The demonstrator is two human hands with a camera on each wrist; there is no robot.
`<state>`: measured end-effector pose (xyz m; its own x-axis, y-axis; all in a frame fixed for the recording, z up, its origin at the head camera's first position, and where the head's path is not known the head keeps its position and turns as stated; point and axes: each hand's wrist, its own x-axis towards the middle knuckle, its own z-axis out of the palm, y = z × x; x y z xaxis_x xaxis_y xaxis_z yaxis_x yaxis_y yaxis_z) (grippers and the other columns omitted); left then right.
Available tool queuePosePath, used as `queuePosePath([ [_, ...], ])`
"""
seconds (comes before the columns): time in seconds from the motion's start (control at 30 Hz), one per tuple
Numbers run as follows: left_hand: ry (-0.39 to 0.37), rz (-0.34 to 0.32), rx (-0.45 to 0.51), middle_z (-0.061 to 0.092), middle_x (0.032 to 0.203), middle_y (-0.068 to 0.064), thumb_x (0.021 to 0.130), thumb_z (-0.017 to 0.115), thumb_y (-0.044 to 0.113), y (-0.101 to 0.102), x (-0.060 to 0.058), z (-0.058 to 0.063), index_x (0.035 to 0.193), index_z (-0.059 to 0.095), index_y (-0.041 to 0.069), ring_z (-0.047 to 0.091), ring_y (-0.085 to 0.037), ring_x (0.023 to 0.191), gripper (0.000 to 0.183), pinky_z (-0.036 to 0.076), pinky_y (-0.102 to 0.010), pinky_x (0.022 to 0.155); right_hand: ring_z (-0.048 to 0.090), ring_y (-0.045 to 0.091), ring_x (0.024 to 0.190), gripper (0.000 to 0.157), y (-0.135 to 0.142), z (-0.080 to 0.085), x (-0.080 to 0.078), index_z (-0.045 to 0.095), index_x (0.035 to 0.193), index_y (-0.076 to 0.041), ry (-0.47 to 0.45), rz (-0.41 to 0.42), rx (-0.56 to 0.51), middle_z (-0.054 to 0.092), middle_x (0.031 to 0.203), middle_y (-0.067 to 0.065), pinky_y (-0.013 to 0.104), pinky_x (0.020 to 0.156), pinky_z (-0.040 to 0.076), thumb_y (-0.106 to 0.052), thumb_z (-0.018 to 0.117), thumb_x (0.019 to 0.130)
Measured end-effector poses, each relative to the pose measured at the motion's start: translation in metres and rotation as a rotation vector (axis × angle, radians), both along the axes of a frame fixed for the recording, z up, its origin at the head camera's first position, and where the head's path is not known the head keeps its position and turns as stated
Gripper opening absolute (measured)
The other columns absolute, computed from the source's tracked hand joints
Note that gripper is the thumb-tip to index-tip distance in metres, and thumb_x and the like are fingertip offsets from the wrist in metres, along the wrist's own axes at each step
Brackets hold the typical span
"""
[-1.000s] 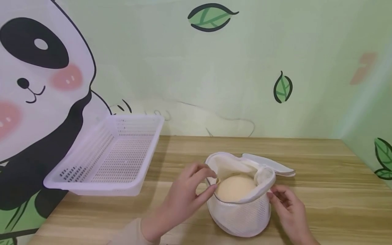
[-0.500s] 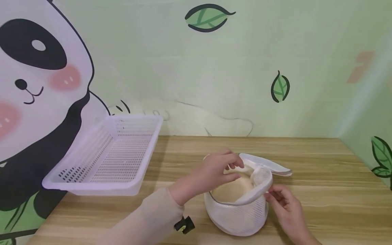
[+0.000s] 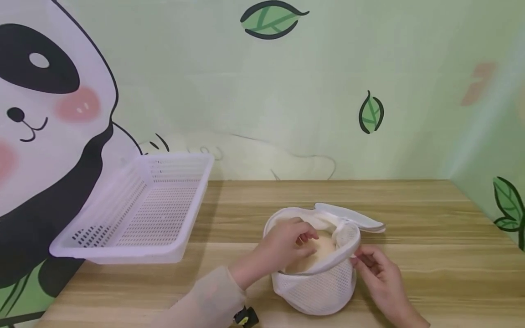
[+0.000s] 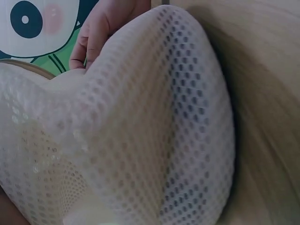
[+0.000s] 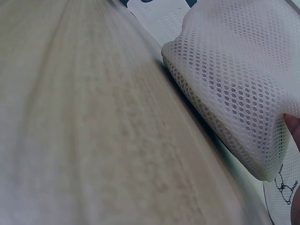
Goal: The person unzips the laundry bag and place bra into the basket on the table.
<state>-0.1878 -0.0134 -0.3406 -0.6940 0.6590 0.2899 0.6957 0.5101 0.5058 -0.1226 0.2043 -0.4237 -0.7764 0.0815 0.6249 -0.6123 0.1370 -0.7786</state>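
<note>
A white mesh laundry bag (image 3: pixel 316 291) stands on the wooden table with its round mouth unzipped. Inside it lies a rounded beige padded thing (image 3: pixel 326 246), partly covered by my left hand (image 3: pixel 287 243). That hand reaches over the left rim into the mouth, fingers loosely bent and thumb apart from them. My right hand (image 3: pixel 381 278) pinches the bag's right edge between thumb and fingers. In the right wrist view a fingertip shows at the mesh (image 5: pixel 229 79). Mesh (image 4: pixel 140 122) fills most of the left wrist view. Behind the mouth, the bag's flat white lid (image 3: pixel 350 216) is folded back.
A pale plastic basket (image 3: pixel 164 214) with slotted walls stands on the left of the table (image 3: pixel 430 228). A printed green wall (image 3: pixel 205 91) with a panda and leaves closes off the back; another wall rises on the right.
My left hand has moved from the bag's left rim to the right and down into the mouth. The right hand keeps its pinch on the bag's edge.
</note>
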Motion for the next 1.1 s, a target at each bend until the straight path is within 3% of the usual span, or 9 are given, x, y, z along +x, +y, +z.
queuePosePath([
  [0.3,0.036,-0.030,0.017,0.065,0.098,-0.004,0.083,0.075,0.017,-0.005,0.000,-0.012,0.104,0.068,0.010,0.062,-0.015,0.090,0.024,0.050,-0.017,0.082,0.064,-0.003,0.094,0.019,0.002,0.000,0.001,0.054,0.096,0.011,-0.027,0.034,-0.032,0.064,0.101,-0.009,0.010,0.079,0.051,0.024,0.053,0.082],
  [0.57,0.073,-0.027,-0.046,0.067,0.111,-0.001,0.083,0.075,0.020,-0.007,0.002,-0.017,0.109,0.067,0.013,0.062,-0.016,0.107,0.029,0.048,-0.025,0.097,0.064,-0.002,0.097,0.032,0.004,-0.002,0.001,0.058,0.098,0.001,0.014,0.110,-0.064,0.064,0.101,-0.008,0.011,0.084,0.051,0.027,0.050,0.081],
  [0.9,0.028,-0.004,-0.101,0.065,0.121,-0.002,0.080,0.077,0.016,-0.007,0.002,-0.022,0.118,0.065,0.011,0.059,-0.016,0.117,0.040,0.044,-0.026,0.104,0.064,-0.002,0.099,0.027,0.008,-0.004,0.002,0.056,0.096,0.008,0.006,0.096,-0.037,0.065,0.099,-0.009,0.011,0.086,0.050,0.029,0.049,0.080],
  [1.1,0.021,0.011,-0.092,0.061,0.126,-0.005,0.079,0.079,0.019,-0.006,0.001,-0.026,0.124,0.062,0.008,0.057,-0.018,0.118,0.049,0.044,-0.027,0.105,0.063,-0.004,0.098,0.034,0.012,-0.007,0.005,0.059,0.098,0.000,0.005,0.104,-0.013,0.064,0.099,-0.011,0.009,0.085,0.050,0.028,0.050,0.080],
])
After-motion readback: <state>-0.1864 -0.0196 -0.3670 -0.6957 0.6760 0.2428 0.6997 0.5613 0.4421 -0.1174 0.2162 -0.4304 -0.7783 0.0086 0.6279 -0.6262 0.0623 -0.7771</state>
